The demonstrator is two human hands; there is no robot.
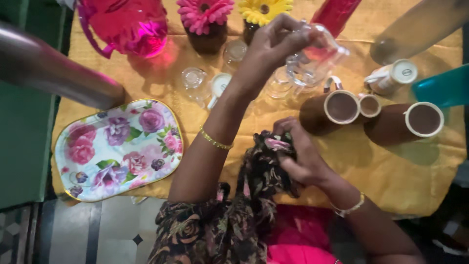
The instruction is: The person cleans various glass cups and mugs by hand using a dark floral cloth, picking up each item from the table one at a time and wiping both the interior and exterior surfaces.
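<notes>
From the head camera, your left hand [273, 46] is raised over the yellow tablecloth [381, 171], fingers curled tight around a clear glass mug [315, 56] that you tip on its side with its mouth turned toward you, which leaves the inside within reach of the cloth. Your right hand [303, 156] sits lower and nearer your body, fingers pinched on a bunched fold of dark floral fabric [266, 166] that seems to be part of your own garment, gathered up like a wiping rag.

The tilted mug looks empty. Below it, more clear glasses [194, 80] stand upright on the table, also empty as far as you can tell. To the right, two brown mugs with white rims [337, 110] lie on their sides, open mouths facing you, nothing inside. A pink plastic jug [129, 24] stands at the far left; its contents cannot be judged. The flowered tray [117, 149] rests flat at the near left edge, bearing nothing, well apart from both hands.
</notes>
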